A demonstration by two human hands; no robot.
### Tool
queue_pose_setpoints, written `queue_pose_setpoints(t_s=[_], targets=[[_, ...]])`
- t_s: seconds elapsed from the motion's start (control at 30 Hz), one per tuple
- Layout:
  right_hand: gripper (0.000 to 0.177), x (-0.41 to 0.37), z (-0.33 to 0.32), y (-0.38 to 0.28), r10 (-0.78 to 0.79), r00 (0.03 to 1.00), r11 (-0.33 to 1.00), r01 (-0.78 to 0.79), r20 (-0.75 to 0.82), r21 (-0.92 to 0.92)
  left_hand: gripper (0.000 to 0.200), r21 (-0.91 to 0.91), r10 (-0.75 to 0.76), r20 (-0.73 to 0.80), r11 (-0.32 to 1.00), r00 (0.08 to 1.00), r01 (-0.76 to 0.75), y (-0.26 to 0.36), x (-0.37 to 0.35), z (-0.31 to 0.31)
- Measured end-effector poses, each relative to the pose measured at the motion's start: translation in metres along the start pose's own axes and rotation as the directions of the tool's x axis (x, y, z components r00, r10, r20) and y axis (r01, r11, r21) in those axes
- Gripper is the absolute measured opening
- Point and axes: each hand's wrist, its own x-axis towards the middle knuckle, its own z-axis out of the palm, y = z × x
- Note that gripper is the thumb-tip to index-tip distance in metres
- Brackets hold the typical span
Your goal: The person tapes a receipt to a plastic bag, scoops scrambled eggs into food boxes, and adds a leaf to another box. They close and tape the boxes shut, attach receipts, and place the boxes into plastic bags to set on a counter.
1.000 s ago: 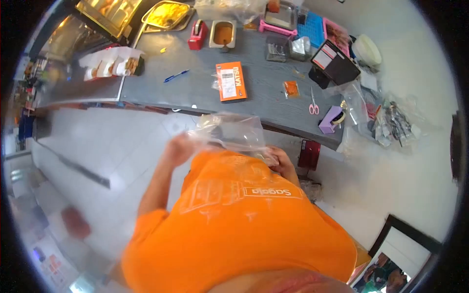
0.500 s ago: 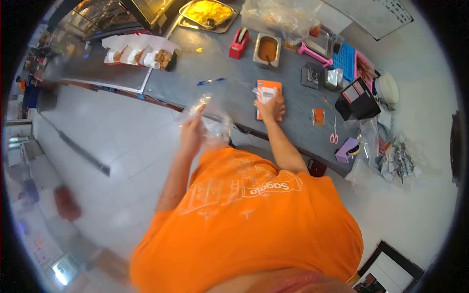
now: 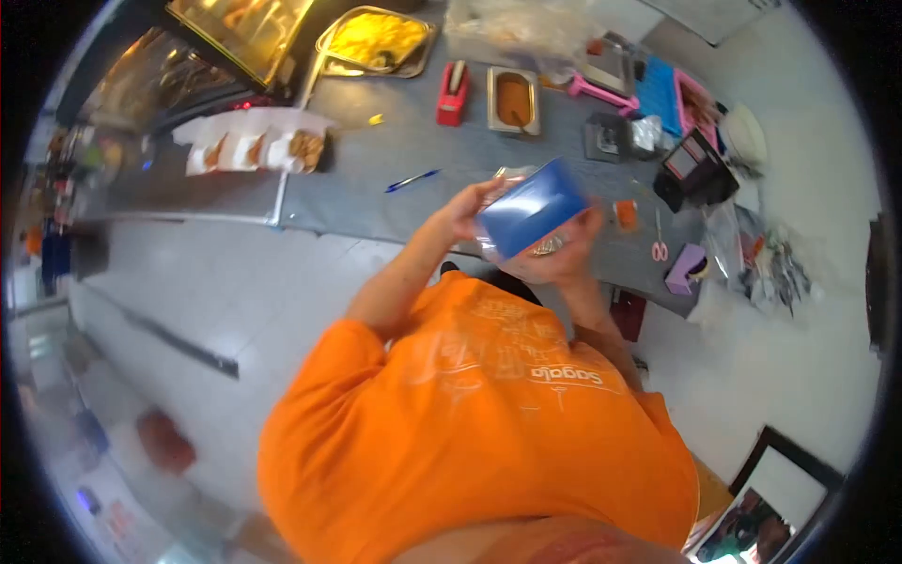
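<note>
Hovering over the near edge of the grey counter (image 3: 376, 193), the blue box (image 3: 531, 205) slants from low left to high right, clear bag (image 3: 545, 246) crumpled under it, left hand (image 3: 468, 209) gripping its lower-left end, right hand (image 3: 568, 261) clamped beneath.

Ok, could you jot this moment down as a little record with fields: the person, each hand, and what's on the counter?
person: wears an orange shirt, stands at a grey counter
left hand: grips the near end of a blue box, held above the counter
right hand: holds the blue box from below, with a clear plastic bag bunched against it
on counter: blue pen, red tape dispenser, metal tub of brown sauce, tray of yellow food, pink scissors
</note>
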Motion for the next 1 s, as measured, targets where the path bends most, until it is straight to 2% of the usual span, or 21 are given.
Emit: queue_pose_setpoints(t_s=[0.03, 0.07, 0.13, 0.17, 0.23, 0.27, 0.33, 0.4, 0.47, 0.5, 0.57, 0.6, 0.63, 0.7, 0.77, 0.8, 0.83, 0.87, 0.9, 0.93, 1.0], targets=[[0.085, -0.02, 0.015, 0.011, 0.033, 0.984, 0.999, -0.028, 0.173, -0.032, 0.049, 0.095, 0.043, 0.129, 0.994, 0.991, -0.055, 0.009, 0.005, -0.018], [0.082, -0.032, 0.038, 0.02, -0.053, 0.991, 0.983, 0.03, 0.124, 0.18, 0.049, 0.099, 0.037, 0.136, 0.994, 0.99, -0.051, 0.017, 0.002, -0.022], [0.076, -0.046, 0.055, 0.027, -0.09, 0.974, 0.982, 0.052, 0.209, 0.183, 0.046, 0.317, 0.098, 0.027, 0.943, 0.995, -0.102, 0.029, -0.009, -0.035], [0.081, -0.049, 0.062, 0.032, -0.033, 0.95, 0.992, -0.007, 0.312, 0.127, 0.046, 0.314, 0.1, 0.019, 0.944, 0.995, -0.101, 0.037, -0.006, -0.066], [0.085, -0.055, 0.066, 0.049, 0.103, 0.839, 0.992, -0.044, 0.534, -0.122, 0.043, 0.63, 0.004, -0.091, 0.775, 0.996, 0.055, 0.051, 0.018, -0.133], [0.085, -0.049, 0.063, 0.057, 0.093, 0.838, 0.993, -0.037, 0.538, -0.114, 0.043, 0.626, 0.013, -0.093, 0.779, 0.996, 0.048, 0.046, 0.016, -0.131], [0.076, -0.036, 0.056, 0.065, 0.214, 0.694, 0.958, -0.011, 0.688, -0.286, 0.036, 0.745, 0.265, -0.123, 0.661, 0.956, -0.087, 0.018, 0.002, -0.125], [0.075, -0.033, 0.061, 0.084, 0.211, 0.596, 0.947, 0.072, 0.775, -0.314, 0.033, 0.78, 0.317, -0.148, 0.62, 0.937, -0.086, -0.001, 0.006, -0.112], [0.072, -0.023, 0.061, 0.089, 0.256, 0.407, 0.926, 0.156, 0.877, -0.343, 0.033, 0.922, 0.769, -0.157, 0.338, 0.619, -0.187, -0.012, 0.013, -0.083], [0.072, -0.022, 0.063, 0.096, 0.258, 0.407, 0.927, 0.152, 0.876, -0.343, 0.036, 0.933, 0.924, 0.059, 0.084, 0.377, -0.35, -0.008, 0.03, -0.089], [0.088, -0.027, 0.063, 0.106, 0.128, 0.564, 0.933, 0.21, 0.816, -0.291, 0.034, 0.962, 0.918, 0.041, 0.071, 0.395, -0.265, -0.008, 0.024, -0.079], [0.088, -0.026, 0.059, 0.109, 0.129, 0.563, 0.933, 0.211, 0.816, -0.292, 0.033, 0.981, 0.916, 0.026, 0.054, 0.401, -0.186, -0.005, 0.018, -0.065], [0.085, -0.024, 0.055, 0.112, 0.118, 0.579, 0.981, 0.06, 0.807, -0.186, 0.033, 0.981, 0.915, 0.024, 0.056, 0.403, -0.186, -0.007, 0.007, -0.051], [0.083, -0.021, 0.039, 0.114, 0.114, 0.595, 0.993, -0.096, 0.796, -0.071, 0.045, 0.866, 0.953, 0.264, -0.301, 0.147, 0.4, -0.021, -0.016, -0.03], [0.065, -0.021, 0.011, 0.115, 0.287, 0.847, 0.948, -0.185, 0.447, -0.258, 0.054, 0.867, 0.907, 0.353, -0.409, 0.229, 0.286, -0.027, -0.009, -0.024], [0.065, -0.031, 0.01, 0.127, 0.29, 0.848, 0.947, -0.187, 0.444, -0.261, 0.063, 0.855, 0.851, 0.436, -0.493, 0.292, 0.162, -0.031, -0.002, -0.021], [0.052, -0.055, 0.015, 0.142, 0.594, 0.706, 0.804, -0.541, 0.385, -0.248, 0.063, 0.857, 0.851, 0.432, -0.491, 0.297, 0.16, -0.036, 0.013, -0.019], [0.04, -0.084, 0.022, 0.162, 0.822, 0.462, 0.542, -0.814, 0.334, -0.21, 0.068, 0.763, 0.697, 0.491, -0.634, 0.523, 0.129, -0.037, 0.036, -0.018], [0.027, -0.114, 0.032, 0.205, 0.772, 0.241, 0.372, -0.922, 0.587, -0.11, 0.073, 0.653, 0.49, 0.504, -0.755, 0.711, 0.058, -0.037, 0.056, -0.02], [0.027, -0.111, 0.032, 0.207, 0.771, 0.247, 0.375, -0.921, 0.587, -0.105, 0.073, 0.648, 0.489, 0.507, -0.759, 0.71, 0.06, -0.039, 0.075, -0.027], [0.019, -0.101, 0.03, 0.196, 0.733, 0.57, 0.567, -0.813, 0.372, 0.13, 0.083, 0.441, 0.338, 0.563, -0.895, 0.754, 0.071, -0.046, 0.107, -0.056]])
